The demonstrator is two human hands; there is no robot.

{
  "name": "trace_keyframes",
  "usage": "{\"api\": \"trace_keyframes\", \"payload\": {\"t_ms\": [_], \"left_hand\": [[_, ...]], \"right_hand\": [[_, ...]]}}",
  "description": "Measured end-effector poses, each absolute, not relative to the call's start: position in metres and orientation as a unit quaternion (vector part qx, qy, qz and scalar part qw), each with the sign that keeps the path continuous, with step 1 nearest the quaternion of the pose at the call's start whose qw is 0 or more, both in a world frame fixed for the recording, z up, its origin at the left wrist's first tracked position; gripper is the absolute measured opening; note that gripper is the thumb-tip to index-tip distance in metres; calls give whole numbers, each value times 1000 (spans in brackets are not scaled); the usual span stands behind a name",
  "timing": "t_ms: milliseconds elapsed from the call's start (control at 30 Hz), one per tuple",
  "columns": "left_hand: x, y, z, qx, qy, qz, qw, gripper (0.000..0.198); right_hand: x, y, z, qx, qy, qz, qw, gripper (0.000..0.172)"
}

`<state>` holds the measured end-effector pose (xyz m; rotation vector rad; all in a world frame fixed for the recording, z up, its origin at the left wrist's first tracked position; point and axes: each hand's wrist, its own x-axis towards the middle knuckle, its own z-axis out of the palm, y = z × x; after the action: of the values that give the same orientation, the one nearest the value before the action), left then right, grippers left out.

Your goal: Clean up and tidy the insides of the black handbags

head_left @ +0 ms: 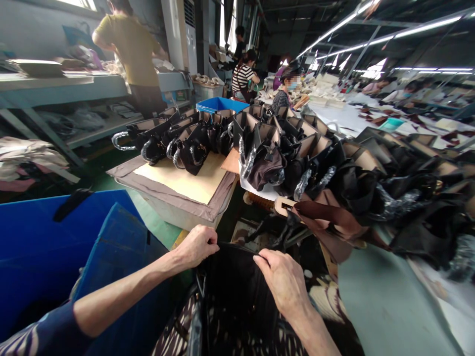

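A black piece that looks like an open handbag (237, 277) hangs in front of my body, its top edge stretched between my two hands. My left hand (202, 243) pinches the left end of that edge with curled fingers. At the right end, my right hand (280, 274) grips the same edge, thumb on the near side and fingers beyond it. A dark strap wrapped in clear plastic (195, 316) hangs down on the left side. The lower part of the black piece blends into the dark patterned clothing behind it.
Many black handbags with plastic-wrapped handles (191, 148) crowd a cardboard-topped bin (170, 184) and the table on the right. Brown leather pieces (330, 217) lie at the table edge. A large blue bin (55, 237) stands at left. Several people work farther back.
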<state>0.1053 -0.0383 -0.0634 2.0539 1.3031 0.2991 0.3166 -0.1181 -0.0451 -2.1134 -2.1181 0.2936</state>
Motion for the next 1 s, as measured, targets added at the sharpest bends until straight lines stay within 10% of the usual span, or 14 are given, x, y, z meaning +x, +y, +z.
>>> {"api": "trace_keyframes", "payload": {"t_ms": [1000], "left_hand": [[101, -35, -70, 757, 523, 117, 374, 13]], "right_hand": [[322, -70, -54, -643, -610, 452, 104, 19]]}}
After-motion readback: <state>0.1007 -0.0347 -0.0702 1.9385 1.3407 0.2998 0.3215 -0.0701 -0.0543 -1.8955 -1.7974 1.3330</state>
